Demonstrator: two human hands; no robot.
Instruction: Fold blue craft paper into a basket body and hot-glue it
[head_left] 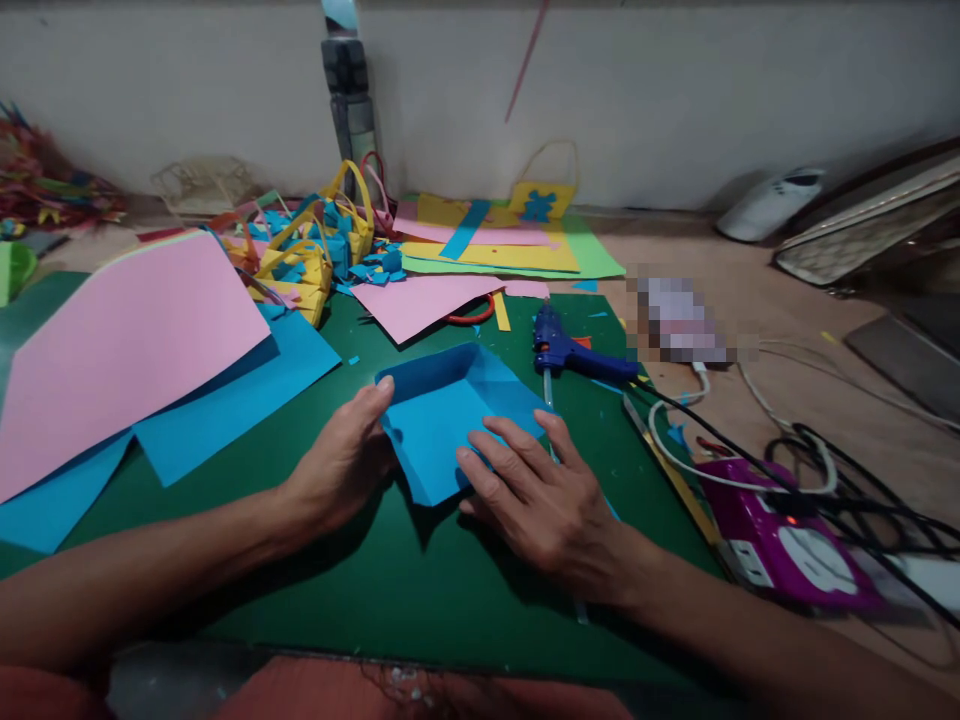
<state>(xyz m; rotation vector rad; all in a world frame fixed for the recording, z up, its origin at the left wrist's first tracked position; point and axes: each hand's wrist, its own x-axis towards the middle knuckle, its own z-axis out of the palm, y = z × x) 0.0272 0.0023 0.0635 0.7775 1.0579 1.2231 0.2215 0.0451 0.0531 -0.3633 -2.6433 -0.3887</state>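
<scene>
A sheet of blue paper (442,440), folded up along its far and left edges like a shallow tray, is held over the green board. My left hand (349,455) grips its left side, thumb on the upright flap and the other fingers hidden behind or beneath. Across its right side lies my right hand (536,490), fingers spread and resting on the paper, thumb near the front edge. Just beyond the paper, to the right, a blue hot glue gun (566,345) lies on the board with a clear glue stick in it.
Pink sheets (142,350) over blue ones lie at left. Small yellow and blue paper baskets (307,250) and scraps stand behind. Red-handled scissors (476,312) lie partly under pink paper. At right are a purple power strip (787,540), black and white cables, and a blurred phone-like object (682,320).
</scene>
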